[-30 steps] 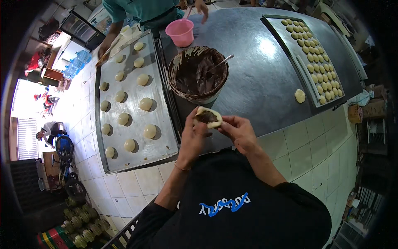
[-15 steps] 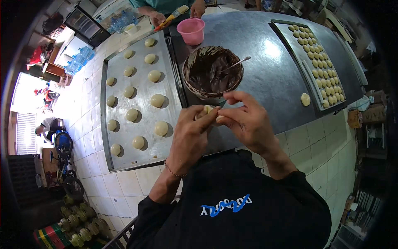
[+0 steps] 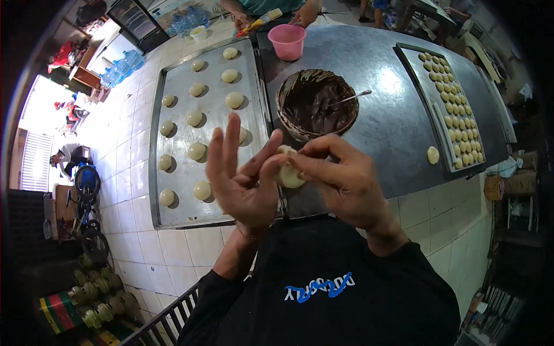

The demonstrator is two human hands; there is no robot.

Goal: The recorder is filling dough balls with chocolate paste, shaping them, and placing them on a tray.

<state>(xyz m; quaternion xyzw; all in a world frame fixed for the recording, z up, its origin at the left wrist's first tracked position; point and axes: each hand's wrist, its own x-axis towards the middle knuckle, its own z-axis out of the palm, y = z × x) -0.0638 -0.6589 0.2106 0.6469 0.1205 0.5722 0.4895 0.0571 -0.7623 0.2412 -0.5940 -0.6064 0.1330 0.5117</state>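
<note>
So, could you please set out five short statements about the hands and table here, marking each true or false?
1. The right hand pinches a pale dough piece. True.
2. The left hand is clenched into a fist. False: it is open, fingers extended.
3. A metal handle sticks out of the bowl of dark paste. True.
4. The pink tub sits inside the bowl. False: it stands beyond it, on the table.
5. One dough round lies outside the right-hand tray. True.

the person's black shirt (image 3: 323, 248) bears a line of white lettering (image 3: 289, 294) (a blue squiggle (image 3: 302, 297) runs across it).
</note>
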